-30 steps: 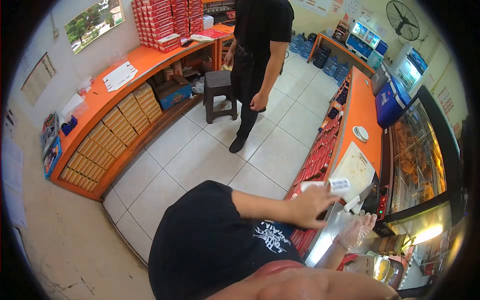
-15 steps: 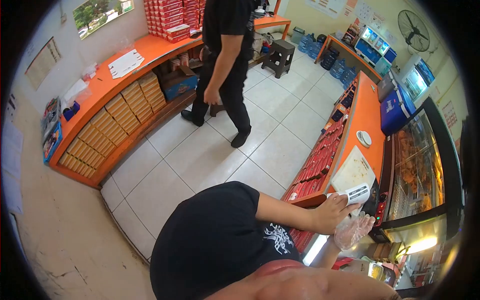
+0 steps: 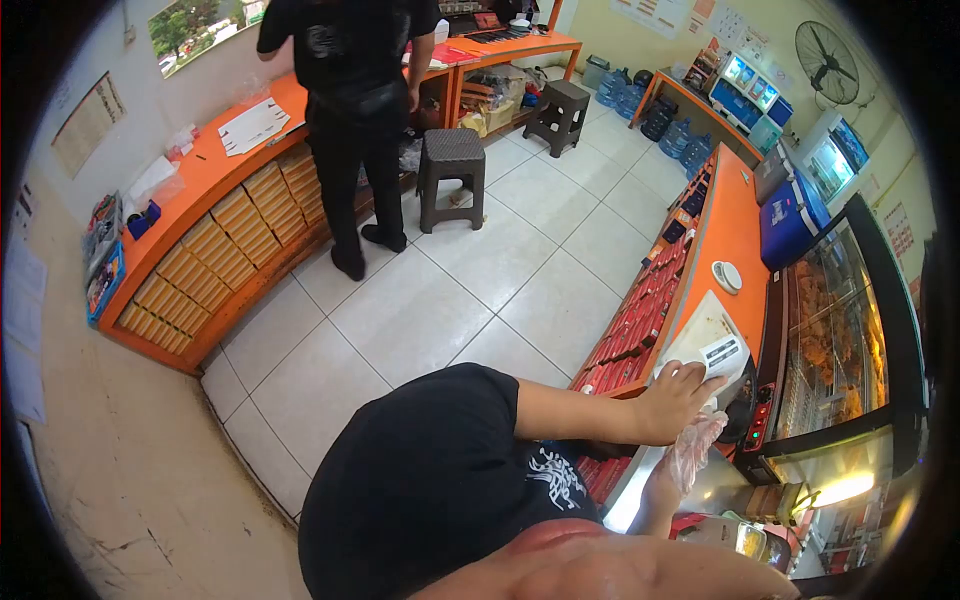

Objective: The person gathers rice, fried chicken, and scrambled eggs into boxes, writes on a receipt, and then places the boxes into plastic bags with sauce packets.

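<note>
My left hand (image 3: 672, 402), bare, is closed around a white printed paper packet (image 3: 724, 357) above the white cutting board (image 3: 703, 330). Just below it is my right hand (image 3: 694, 452) in a clear plastic glove, its fingers drawn together beside my left hand; what they hold, if anything, is hidden. A dark round object (image 3: 738, 408) lies right of the hands, partly covered. The glass food warmer (image 3: 835, 330), with browned food inside, stands farther right.
Another person (image 3: 360, 110) in black stands at the curved orange counter (image 3: 215, 150). Two stools (image 3: 452, 165) are on the tiled floor. Red boxes (image 3: 640, 315) line the shelf below the right counter (image 3: 715, 240), which bears a blue cooler (image 3: 792, 215).
The packet has moved right and up with my left hand. My gloved fingers, spread before, have come together. The other person has walked left to the curved counter and turned away.
</note>
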The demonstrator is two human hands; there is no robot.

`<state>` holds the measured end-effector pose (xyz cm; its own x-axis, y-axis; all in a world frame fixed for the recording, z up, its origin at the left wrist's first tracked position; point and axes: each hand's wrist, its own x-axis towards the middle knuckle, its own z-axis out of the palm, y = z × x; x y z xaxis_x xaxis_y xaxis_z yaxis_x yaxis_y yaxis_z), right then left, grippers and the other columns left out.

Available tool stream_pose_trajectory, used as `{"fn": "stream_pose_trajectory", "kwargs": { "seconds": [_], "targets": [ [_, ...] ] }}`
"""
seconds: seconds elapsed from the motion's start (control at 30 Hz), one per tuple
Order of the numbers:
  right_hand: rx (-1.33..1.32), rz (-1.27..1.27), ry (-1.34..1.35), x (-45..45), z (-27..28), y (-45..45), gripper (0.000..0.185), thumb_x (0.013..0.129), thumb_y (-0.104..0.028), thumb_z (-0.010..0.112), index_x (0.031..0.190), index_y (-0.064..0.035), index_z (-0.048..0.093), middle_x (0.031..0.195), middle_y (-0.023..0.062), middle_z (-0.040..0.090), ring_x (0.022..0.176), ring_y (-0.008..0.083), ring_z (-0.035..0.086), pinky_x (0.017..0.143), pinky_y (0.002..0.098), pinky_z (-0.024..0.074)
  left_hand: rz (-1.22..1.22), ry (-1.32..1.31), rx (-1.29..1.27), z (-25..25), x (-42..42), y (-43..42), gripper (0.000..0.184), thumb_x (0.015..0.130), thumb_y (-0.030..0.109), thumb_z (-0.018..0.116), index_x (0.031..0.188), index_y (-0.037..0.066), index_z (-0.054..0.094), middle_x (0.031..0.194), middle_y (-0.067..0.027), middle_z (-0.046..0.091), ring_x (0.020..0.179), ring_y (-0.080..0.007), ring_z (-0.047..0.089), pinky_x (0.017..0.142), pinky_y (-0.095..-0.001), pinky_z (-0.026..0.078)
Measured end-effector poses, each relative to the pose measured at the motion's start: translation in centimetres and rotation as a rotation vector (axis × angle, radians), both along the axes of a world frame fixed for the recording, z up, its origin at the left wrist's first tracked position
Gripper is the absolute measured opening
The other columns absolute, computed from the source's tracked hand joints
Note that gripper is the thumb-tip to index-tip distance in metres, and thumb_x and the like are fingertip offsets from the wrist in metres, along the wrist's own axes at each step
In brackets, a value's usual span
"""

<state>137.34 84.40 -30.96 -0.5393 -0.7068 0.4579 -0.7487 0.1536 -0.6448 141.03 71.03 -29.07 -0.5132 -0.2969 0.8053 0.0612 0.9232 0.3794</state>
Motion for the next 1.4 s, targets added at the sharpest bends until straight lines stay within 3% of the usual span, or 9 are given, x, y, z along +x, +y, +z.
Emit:
{"fn": "stream_pose_trajectory", "kwargs": {
  "seconds": [0.47, 0.53, 0.6, 0.7, 0.73, 1.07, 1.13, 1.3, 1.4],
  "targets": [
    [-0.134, 0.013, -0.248, -1.9, 1.1, 3.8, 0.046, 0.067, -0.002, 0.055, 0.111, -0.0008, 0.041, 0.099, 0.0095, 0.050, 0.078, 0.0150, 0.049, 0.058, 0.0216, 0.0400, -0.222, -0.406, 0.344, -1.5, 1.8, -0.8, 0.064, 0.069, 0.040, 0.059, 0.115, 0.001, 0.038, 0.099, -0.0225, 0.045, 0.093, -0.0365, 0.044, 0.080, -0.0433, 0.034],
    [0.039, -0.161, -0.684, -3.8, 1.7, 6.4, 0.038, 0.068, -0.002, 0.053, 0.106, -0.0006, 0.044, 0.088, 0.0087, 0.053, 0.068, 0.0149, 0.052, 0.053, 0.0222, 0.0411, -0.382, -0.503, 0.367, -1.0, 3.1, -1.1, 0.070, 0.065, 0.039, 0.064, 0.116, 0.000, 0.037, 0.103, -0.0244, 0.044, 0.097, -0.0373, 0.043, 0.084, -0.0420, 0.033],
    [0.073, -0.426, -0.462, -6.9, 2.5, 10.0, 0.031, 0.072, -0.005, 0.050, 0.102, 0.0002, 0.047, 0.078, 0.0078, 0.054, 0.060, 0.0136, 0.052, 0.049, 0.0223, 0.0410, -0.411, -0.503, 0.412, -1.3, 3.8, -1.8, 0.067, 0.066, 0.036, 0.064, 0.116, 0.000, 0.038, 0.104, -0.0244, 0.044, 0.099, -0.0364, 0.043, 0.085, -0.0403, 0.034],
    [-0.302, -0.614, -0.800, -10.6, 6.2, 16.4, 0.040, 0.078, -0.026, 0.050, 0.110, -0.0028, 0.046, 0.095, 0.0096, 0.052, 0.081, 0.0186, 0.050, 0.068, 0.0285, 0.0413, -0.435, -0.490, 0.551, -2.4, 4.8, -3.5, 0.060, 0.067, 0.030, 0.063, 0.114, 0.000, 0.041, 0.106, -0.0241, 0.043, 0.101, -0.0349, 0.043, 0.087, -0.0374, 0.034],
    [-0.617, -0.449, -0.631, -17.9, 0.7, 23.6, 0.045, 0.080, -0.032, 0.046, 0.113, -0.0018, 0.044, 0.103, 0.0133, 0.049, 0.089, 0.0204, 0.048, 0.074, 0.0329, 0.0391, -0.428, -0.476, 0.648, -3.0, 5.2, -4.0, 0.056, 0.068, 0.028, 0.062, 0.113, 0.000, 0.042, 0.107, -0.0239, 0.043, 0.103, -0.0343, 0.043, 0.088, -0.0362, 0.034],
    [-0.640, -0.089, -0.053, -5.2, 9.3, 20.2, 0.046, 0.080, -0.032, 0.045, 0.114, -0.0017, 0.043, 0.103, 0.0155, 0.050, 0.088, 0.0223, 0.049, 0.075, 0.0338, 0.0389, -0.582, -0.428, 0.938, -5.2, 6.9, -4.3, 0.037, 0.061, -0.003, 0.047, 0.095, 0.007, 0.060, 0.092, -0.0117, 0.059, 0.089, -0.0208, 0.055, 0.078, -0.0307, 0.042],
    [-0.629, 0.034, -0.019, -3.9, 10.1, 20.2, 0.046, 0.080, -0.032, 0.045, 0.114, -0.0016, 0.043, 0.103, 0.0159, 0.050, 0.088, 0.0226, 0.049, 0.075, 0.0339, 0.0388, -0.703, -0.763, 1.126, -3.8, 7.4, -3.6, 0.036, 0.059, -0.004, 0.045, 0.087, 0.007, 0.064, 0.087, -0.0123, 0.062, 0.079, -0.0207, 0.059, 0.069, -0.0307, 0.046],
    [-0.610, 0.179, 0.013, 0.4, 11.8, 23.8, 0.046, 0.080, -0.032, 0.045, 0.114, -0.0016, 0.043, 0.103, 0.0169, 0.050, 0.088, 0.0235, 0.049, 0.075, 0.0343, 0.0387, -0.854, -0.919, 0.958, -7.3, 5.1, -1.4, 0.031, 0.060, 0.000, 0.046, 0.083, 0.008, 0.065, 0.082, -0.0112, 0.063, 0.072, -0.0204, 0.060, 0.064, -0.0316, 0.047],
    [-0.508, 0.025, -0.007, 7.7, 11.9, 28.0, 0.046, 0.080, -0.032, 0.045, 0.114, -0.0015, 0.043, 0.103, 0.0176, 0.051, 0.088, 0.0241, 0.049, 0.075, 0.0346, 0.0387, -0.705, -0.974, 0.480, -7.1, 3.1, -0.2, 0.022, 0.063, 0.015, 0.053, 0.079, 0.007, 0.065, 0.077, -0.0150, 0.061, 0.071, -0.0243, 0.060, 0.064, -0.0343, 0.047]
  ]
}}
